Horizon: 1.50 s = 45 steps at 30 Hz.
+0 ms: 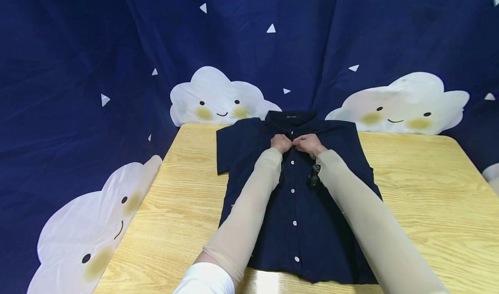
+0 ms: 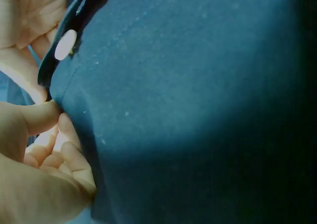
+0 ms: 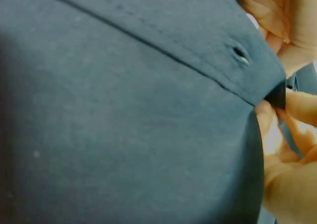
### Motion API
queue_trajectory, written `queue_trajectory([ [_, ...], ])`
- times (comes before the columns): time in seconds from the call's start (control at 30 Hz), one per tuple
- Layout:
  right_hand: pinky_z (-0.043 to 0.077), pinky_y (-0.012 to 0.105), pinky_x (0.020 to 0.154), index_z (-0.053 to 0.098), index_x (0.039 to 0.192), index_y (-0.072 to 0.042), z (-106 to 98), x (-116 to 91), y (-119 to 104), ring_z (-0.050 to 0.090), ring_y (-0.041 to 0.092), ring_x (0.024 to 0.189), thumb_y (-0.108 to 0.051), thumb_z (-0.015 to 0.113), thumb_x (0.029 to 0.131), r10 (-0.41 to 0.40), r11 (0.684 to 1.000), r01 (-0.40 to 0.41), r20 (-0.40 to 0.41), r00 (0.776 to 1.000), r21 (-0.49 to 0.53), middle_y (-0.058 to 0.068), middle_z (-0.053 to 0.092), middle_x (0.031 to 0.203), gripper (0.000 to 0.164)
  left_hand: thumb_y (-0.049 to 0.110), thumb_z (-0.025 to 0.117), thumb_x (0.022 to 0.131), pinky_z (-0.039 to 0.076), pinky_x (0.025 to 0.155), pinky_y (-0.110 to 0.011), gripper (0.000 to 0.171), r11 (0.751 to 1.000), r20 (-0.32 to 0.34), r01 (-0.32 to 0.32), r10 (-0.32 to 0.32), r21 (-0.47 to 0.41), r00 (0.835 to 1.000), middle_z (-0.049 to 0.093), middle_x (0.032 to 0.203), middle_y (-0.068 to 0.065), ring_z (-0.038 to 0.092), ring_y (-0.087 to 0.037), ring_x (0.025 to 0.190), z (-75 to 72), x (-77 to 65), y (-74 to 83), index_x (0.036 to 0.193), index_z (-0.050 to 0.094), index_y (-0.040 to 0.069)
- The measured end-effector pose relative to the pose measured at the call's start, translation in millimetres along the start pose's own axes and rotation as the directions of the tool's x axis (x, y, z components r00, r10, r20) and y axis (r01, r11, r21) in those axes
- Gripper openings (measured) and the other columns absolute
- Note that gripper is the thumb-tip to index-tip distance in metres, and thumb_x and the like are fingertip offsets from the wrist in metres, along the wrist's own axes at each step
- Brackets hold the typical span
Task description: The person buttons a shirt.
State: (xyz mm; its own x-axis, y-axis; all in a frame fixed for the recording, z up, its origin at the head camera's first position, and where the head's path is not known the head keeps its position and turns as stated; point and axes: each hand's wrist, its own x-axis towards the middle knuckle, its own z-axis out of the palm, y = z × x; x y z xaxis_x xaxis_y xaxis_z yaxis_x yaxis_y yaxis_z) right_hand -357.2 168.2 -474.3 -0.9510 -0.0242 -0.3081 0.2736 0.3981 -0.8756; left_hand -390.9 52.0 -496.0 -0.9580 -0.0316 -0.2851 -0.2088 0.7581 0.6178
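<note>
A navy short-sleeved shirt [image 1: 278,237] lies front up, collar [image 1: 273,117] at the far end, with white buttons [image 1: 293,191] down its front. Just below the collar, my left hand [image 1: 281,143] pinches the front edge. Close against it, my right hand [image 1: 309,144] pinches the cloth from the other side. A pale button [image 2: 66,44] shows near the fingers in the left wrist view. The right wrist view shows an empty buttonhole [image 3: 240,54] beside the pinched edge. Whether a button sits between the fingertips is hidden.
The shirt is spread on a light wooden table [image 1: 421,185]. Behind and left of the table hangs a dark blue curtain [image 1: 241,38] printed with white clouds. Both forearms, in beige sleeves [image 1: 249,207], cross over the shirt. A dark device [image 1: 314,175] sits at the right wrist.
</note>
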Motion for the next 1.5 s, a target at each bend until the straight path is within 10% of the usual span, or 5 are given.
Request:
queue_trajectory([
  [0.07, 0.050, 0.027, 0.084, 0.060, 0.118, 0.010, 0.6, 2.4, 2.2, 0.060, 0.012, 0.084, -0.005, 0.054, 0.095, 0.008, 1.000, -0.008, 0.012, 1.000, 0.015, 0.017, 0.062, 0.111, 0.028, 0.020, 0.060, 0.090, 0.046, 0.081, -0.025, 0.017, 1.000, -0.019, 0.019, -0.020, -0.021, 1.000, 0.066, 0.095, -0.001, 0.058, -0.019, 0.101, -12.5, -24.9, 5.8, 0.075, 0.066, 0.013],
  [0.2, 0.050, 0.025, 0.081, 0.060, 0.118, 0.009, 0.8, 5.5, 2.6, 0.057, 0.008, 0.077, -0.008, 0.055, 0.094, 0.012, 1.000, -0.012, 0.035, 0.999, 0.005, 0.010, 0.062, 0.103, 0.029, 0.020, 0.063, 0.086, 0.047, 0.080, -0.027, 0.014, 0.999, -0.045, 0.016, -0.018, -0.042, 0.999, 0.066, 0.093, -0.002, 0.059, -0.021, 0.098, -9.0, -19.5, 2.0, 0.075, 0.068, 0.014],
  [0.37, 0.048, 0.027, 0.086, 0.055, 0.123, 0.011, 0.7, 6.8, 0.8, 0.057, 0.007, 0.077, -0.001, 0.048, 0.096, 0.031, 0.997, -0.035, 0.067, 0.997, 0.069, 0.014, 0.059, 0.109, 0.031, 0.030, 0.070, 0.082, 0.048, 0.077, -0.030, 0.014, 0.998, -0.007, -0.040, 0.041, 0.051, 0.999, 0.066, 0.098, -0.001, 0.060, -0.021, 0.095, 20.8, 41.3, -18.2, 0.080, 0.071, 0.016],
  [0.63, 0.049, 0.018, 0.072, 0.055, 0.120, 0.014, 0.3, 6.4, 1.4, 0.057, 0.006, 0.073, 0.001, 0.048, 0.095, 0.005, 0.997, -0.009, 0.063, 0.998, 0.072, 0.010, 0.061, 0.100, 0.030, 0.026, 0.065, 0.081, 0.043, 0.058, -0.029, 0.017, 0.998, -0.006, -0.063, 0.062, -0.010, 0.998, 0.061, 0.078, 0.000, 0.054, -0.018, 0.071, 49.0, 85.9, -34.3, 0.067, 0.063, 0.017],
  [1.5, 0.052, 0.022, 0.064, 0.068, 0.101, 0.007, -2.3, 5.4, 3.7, 0.061, 0.007, 0.066, 0.001, 0.060, 0.087, -0.018, 0.988, 0.021, 0.022, 1.000, -0.150, 0.004, 0.067, 0.078, 0.018, 0.015, 0.061, 0.083, 0.046, 0.065, -0.031, 0.008, 0.992, 0.133, -0.086, 0.098, -0.090, 0.986, 0.061, 0.082, -0.003, 0.056, -0.022, 0.073, 27.5, 65.0, -31.3, 0.081, 0.069, 0.012],
])
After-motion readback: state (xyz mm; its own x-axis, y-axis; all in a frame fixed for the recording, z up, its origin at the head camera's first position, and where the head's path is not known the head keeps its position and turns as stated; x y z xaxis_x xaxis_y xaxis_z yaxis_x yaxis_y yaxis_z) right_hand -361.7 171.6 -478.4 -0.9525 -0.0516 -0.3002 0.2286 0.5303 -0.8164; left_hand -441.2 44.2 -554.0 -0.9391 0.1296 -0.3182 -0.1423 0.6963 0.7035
